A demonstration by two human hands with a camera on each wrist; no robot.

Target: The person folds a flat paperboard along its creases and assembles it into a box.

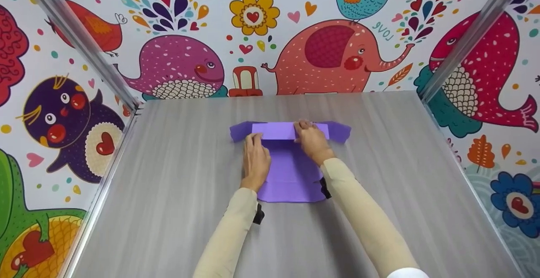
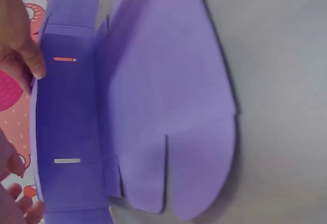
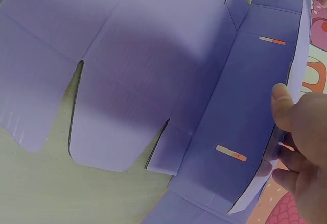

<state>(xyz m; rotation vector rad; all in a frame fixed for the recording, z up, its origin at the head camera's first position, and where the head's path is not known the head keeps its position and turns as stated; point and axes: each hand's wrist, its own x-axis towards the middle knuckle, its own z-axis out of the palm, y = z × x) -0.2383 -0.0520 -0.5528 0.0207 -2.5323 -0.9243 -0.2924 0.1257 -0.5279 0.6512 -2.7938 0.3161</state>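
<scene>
A purple cardboard box (image 1: 291,164), unfolded, lies on the table with its far wall standing up and a narrow strip folded over along that wall's top. My right hand (image 1: 312,141) pinches this strip right of its middle; the right wrist view has the thumb (image 3: 281,106) on the inner side and the fingers beyond the edge. My left hand (image 1: 256,160) is at the strip's left end, fingers pointing forward and fingertips right at the edge. In the left wrist view, the left hand's loosely bent fingers (image 2: 33,213) show beside the wall. Two slots (image 3: 231,153) pierce the wall.
Side flaps (image 1: 339,132) spread out from both ends of the wall. Cut flaps (image 2: 199,168) of the box lie along its side. The grey table (image 1: 177,176) meets printed cartoon panels (image 1: 253,50) at the back and sides, with metal posts (image 1: 468,37) at the corners.
</scene>
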